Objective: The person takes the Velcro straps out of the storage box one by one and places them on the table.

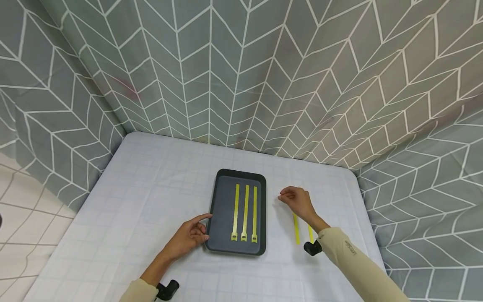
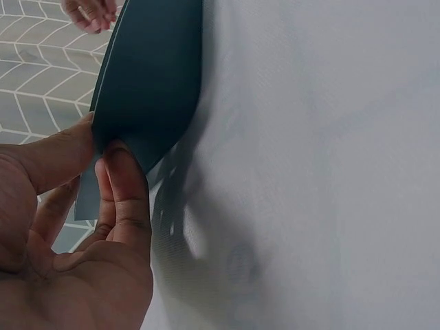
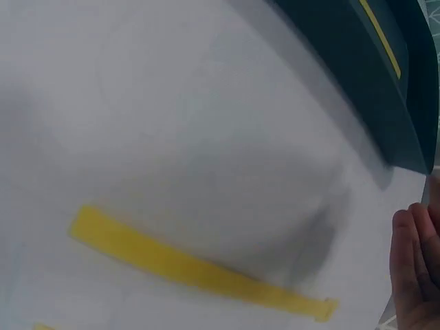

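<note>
Three yellow cable straps (image 1: 245, 212) with slotted heads lie side by side in a dark grey tray (image 1: 219, 226), heads toward the near end. My left hand (image 1: 188, 235) holds the tray's left wall near its front corner; in the left wrist view, its fingers are bent against the rim and outer wall. Just right of the tray hovers my right hand (image 1: 299, 202), with fingertips together and nothing visible in them. Below it on the cloth lie a yellow strap (image 1: 296, 230) and another strap (image 1: 310, 234), partly hidden by the wrist. The right wrist view shows a strap (image 3: 172, 265) flat on the cloth.
A white cloth (image 1: 158, 180) covers the table. Grey patterned curtains (image 1: 226, 75) hang behind it and at both sides. White floor tiles (image 1: 26, 235) show at the left. Each wrist carries a small black camera (image 1: 312, 248).
</note>
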Available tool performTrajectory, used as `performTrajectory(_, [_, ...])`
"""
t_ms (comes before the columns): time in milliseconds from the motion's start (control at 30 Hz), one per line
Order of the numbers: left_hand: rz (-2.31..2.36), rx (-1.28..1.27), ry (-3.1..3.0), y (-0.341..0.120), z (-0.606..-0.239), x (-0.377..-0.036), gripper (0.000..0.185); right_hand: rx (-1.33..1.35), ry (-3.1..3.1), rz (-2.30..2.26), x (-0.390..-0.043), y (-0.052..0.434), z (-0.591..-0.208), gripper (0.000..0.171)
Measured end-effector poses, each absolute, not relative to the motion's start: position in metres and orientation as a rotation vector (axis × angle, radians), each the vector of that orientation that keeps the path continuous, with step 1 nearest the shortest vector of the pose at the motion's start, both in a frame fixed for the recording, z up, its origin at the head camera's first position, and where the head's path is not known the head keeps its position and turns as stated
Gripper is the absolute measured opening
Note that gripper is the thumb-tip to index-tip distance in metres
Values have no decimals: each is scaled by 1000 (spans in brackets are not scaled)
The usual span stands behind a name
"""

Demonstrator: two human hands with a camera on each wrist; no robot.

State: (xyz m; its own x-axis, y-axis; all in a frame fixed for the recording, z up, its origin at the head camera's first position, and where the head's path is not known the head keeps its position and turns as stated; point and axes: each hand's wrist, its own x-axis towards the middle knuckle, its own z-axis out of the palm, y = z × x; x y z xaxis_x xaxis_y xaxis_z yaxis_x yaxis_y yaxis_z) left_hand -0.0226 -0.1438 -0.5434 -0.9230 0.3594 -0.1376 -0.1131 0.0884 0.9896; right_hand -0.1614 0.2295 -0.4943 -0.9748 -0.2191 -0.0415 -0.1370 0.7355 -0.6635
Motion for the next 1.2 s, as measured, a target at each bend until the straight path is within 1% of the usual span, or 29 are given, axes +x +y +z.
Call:
performTrajectory(300, [1869, 211, 2029, -143, -542, -21, 64, -368, 2704, -1123, -167, 202, -487, 20])
performTrajectory(433, [1876, 216, 2021, -144, -543, -22, 64, -446, 2637, -1132, -167, 194, -485, 23])
performTrajectory(567, [1887, 225, 2012, -145, -543, -23, 64, -581, 2563, -1106, -167, 186, -485, 26])
performTrajectory(900, [1931, 275, 1994, -146, -545, -22, 63, -970, 2311, -927, -178, 161, -486, 28])
performTrajectory(1200, [1913, 230, 2001, -146, -545, -23, 63, -1066, 2215, -804, -188, 133, -483, 20])
